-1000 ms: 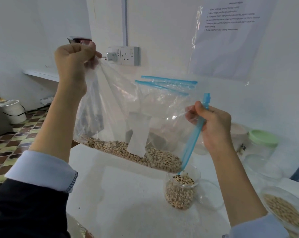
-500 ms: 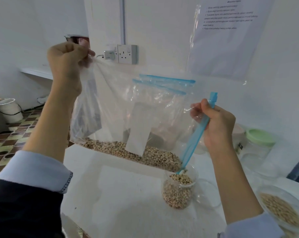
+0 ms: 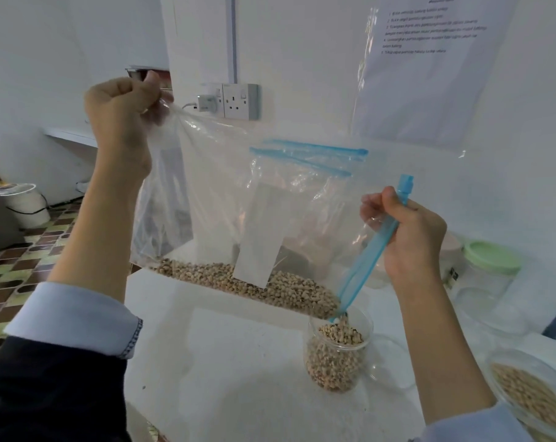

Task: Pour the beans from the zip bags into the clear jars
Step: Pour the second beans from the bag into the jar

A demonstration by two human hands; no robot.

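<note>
A large clear zip bag (image 3: 225,193) with a blue zip strip hangs tilted above the white table. My left hand (image 3: 120,113) grips its upper left corner, held high. My right hand (image 3: 407,231) pinches the blue zip strip at the bag's right side, lower down. Pale beans (image 3: 254,285) lie along the bag's bottom edge and slope toward its lower right corner. That corner sits just over the mouth of a small clear jar (image 3: 337,355), which holds beans to about three quarters. A few beans are falling into it.
A second zip bag (image 3: 315,154) with blue strips stands behind the held one. An empty jar with a green lid (image 3: 490,260) stands at the right near the wall. A clear container of beans (image 3: 531,393) sits at the lower right. The table edge (image 3: 133,314) drops to tiled floor on the left.
The bag's lower right corner has stayed over the jar while beans keep sliding toward it. The view has shifted slightly; both hands keep their grip.
</note>
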